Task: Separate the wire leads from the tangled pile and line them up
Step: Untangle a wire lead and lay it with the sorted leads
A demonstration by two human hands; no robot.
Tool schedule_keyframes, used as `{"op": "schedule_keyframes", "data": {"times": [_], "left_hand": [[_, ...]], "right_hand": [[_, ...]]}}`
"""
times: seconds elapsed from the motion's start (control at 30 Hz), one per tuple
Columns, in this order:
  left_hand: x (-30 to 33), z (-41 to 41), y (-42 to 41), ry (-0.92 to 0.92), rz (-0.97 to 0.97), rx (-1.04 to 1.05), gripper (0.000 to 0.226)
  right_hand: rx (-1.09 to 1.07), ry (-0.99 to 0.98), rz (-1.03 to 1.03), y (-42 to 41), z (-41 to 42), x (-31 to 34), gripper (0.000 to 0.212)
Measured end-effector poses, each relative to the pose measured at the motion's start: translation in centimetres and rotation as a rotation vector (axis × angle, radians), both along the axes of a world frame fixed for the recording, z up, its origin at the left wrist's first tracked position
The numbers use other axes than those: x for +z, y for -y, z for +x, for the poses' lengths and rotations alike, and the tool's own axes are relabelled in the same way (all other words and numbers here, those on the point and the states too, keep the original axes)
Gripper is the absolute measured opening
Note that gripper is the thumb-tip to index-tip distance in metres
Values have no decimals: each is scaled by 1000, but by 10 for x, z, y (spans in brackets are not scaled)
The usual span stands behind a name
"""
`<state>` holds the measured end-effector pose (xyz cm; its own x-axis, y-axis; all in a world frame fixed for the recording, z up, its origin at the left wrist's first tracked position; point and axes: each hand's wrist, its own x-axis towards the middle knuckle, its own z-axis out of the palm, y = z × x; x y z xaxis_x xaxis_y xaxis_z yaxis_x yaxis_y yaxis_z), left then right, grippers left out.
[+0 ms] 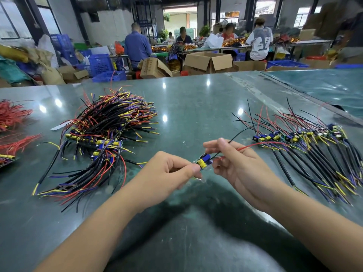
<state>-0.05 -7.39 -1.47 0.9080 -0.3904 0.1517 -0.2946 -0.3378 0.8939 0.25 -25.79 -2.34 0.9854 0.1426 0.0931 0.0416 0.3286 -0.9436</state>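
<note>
Your left hand (172,169) sits just below the middle of the frame, thumb and curled fingers pinching a small board (203,161) that carries a yellow cylinder and a blue block. Your right hand (233,163) is just beside it to the right, fingers loosely curled, with fingertip and thumb pinching the black lead (238,135) close to the board. That lead and a red lead (255,145) run from the board up and to the right, their long axis slanting toward the row; the black one rises higher, the red one lies flatter. Both are thin, smooth, insulated wires. The board is held above the table (196,107), a glossy grey-green sheet that mirrors the ceiling lights. At left centre lies the pile (110,130), a dense tangle of black, red, yellow and purple wires with yellow cylinders among them, too many to count; its long black sleeves fan toward lower left. At right lies the row (306,146), boards set side by side in a band, thin red and black leads pointing to the upper left, thick black sleeves with yellow and purple tips pointing to the lower right; the number cannot be counted. At the left edge two red bundles (13,116) lie apart. Across the top of the frame five people (136,46) are at benches, among cardboard boxes (208,61) and blue crates (100,63).
</note>
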Motion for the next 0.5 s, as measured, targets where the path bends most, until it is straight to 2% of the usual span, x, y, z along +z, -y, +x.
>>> {"op": "schedule_keyframes", "data": {"times": [0.5], "left_hand": [[0, 3, -9, -27, 43, -14, 24]], "right_hand": [[-316, -58, 244, 22, 12, 18, 38]]}}
